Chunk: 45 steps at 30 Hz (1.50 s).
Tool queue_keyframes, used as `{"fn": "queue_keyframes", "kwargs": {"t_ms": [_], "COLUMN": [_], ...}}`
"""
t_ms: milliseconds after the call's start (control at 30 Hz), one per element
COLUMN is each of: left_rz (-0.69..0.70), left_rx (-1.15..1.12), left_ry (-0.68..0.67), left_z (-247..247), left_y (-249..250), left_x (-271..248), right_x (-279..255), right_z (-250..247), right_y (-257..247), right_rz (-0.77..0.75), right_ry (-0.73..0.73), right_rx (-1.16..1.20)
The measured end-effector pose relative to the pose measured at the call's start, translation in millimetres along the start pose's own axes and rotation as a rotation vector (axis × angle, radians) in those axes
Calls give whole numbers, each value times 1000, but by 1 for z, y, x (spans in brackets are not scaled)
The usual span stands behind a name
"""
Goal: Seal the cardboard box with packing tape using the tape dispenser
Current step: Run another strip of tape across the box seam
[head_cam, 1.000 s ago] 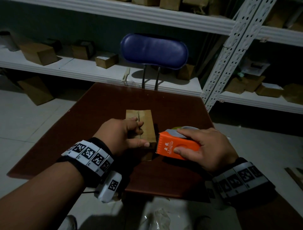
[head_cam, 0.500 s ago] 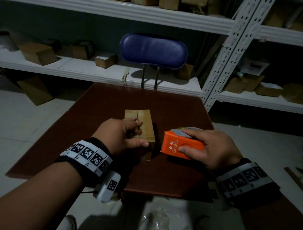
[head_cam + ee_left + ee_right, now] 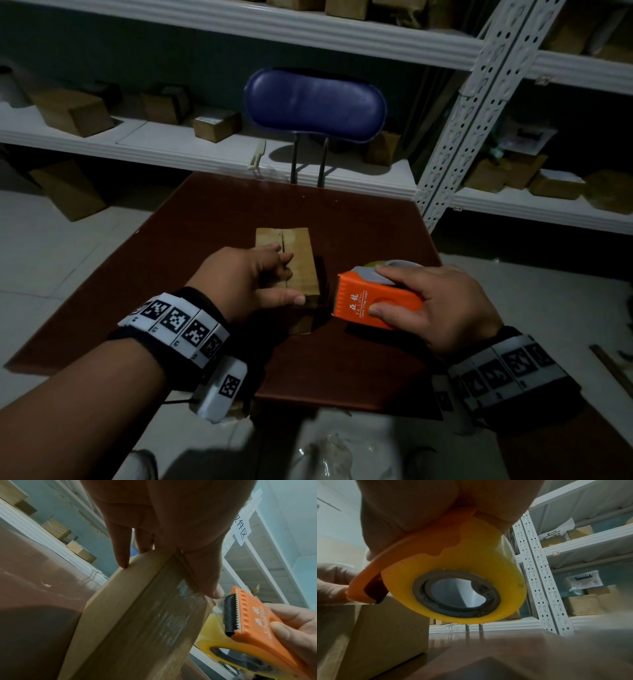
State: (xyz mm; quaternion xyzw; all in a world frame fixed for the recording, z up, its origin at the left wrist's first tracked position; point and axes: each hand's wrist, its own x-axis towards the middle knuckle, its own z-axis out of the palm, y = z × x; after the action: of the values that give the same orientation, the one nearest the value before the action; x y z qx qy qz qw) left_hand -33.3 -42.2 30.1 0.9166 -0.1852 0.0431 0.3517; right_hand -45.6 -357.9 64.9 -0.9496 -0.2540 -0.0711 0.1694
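A small cardboard box [image 3: 301,253] lies on the dark red table [image 3: 359,222], its top seam running away from me. My left hand [image 3: 293,277] rests on its top, fingers on the flaps and thumb pressing along the near edge. In the left wrist view, shiny clear tape [image 3: 171,620] covers the box's near face. My right hand [image 3: 378,291] grips the orange tape dispenser [image 3: 373,305] just right of the box, with its toothed blade [image 3: 235,612] facing the box corner and a small gap between them. The yellow tape roll [image 3: 471,563] sits inside the dispenser.
A blue chair back [image 3: 315,102] stands behind the table. White metal shelving [image 3: 462,137] with several cardboard boxes [image 3: 72,109] runs along the wall. Crumpled plastic [image 3: 335,452] lies on the floor at the table's near edge.
My right hand has drawn the dispenser slightly to the right, away from the box. The left hand has stayed on the box.
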Motion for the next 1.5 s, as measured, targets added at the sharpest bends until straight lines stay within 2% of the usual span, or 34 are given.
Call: {"fn": "queue_keyframes", "kwargs": {"t_ms": [200, 367, 800, 1500], "left_rz": [1, 28, 22, 28], "left_rx": [-6, 8, -3, 14], "left_ry": [24, 22, 16, -8], "left_z": [0, 0, 1, -1], "left_y": [1, -1, -1, 1], "left_x": [0, -1, 0, 1], "right_x": [-1, 0, -1, 0], "right_z": [1, 1, 1, -8], "right_y": [-1, -1, -2, -7], "right_rz": [5, 17, 30, 101], "right_ry": [38, 4, 31, -65], "right_rx": [-4, 2, -15, -8]}}
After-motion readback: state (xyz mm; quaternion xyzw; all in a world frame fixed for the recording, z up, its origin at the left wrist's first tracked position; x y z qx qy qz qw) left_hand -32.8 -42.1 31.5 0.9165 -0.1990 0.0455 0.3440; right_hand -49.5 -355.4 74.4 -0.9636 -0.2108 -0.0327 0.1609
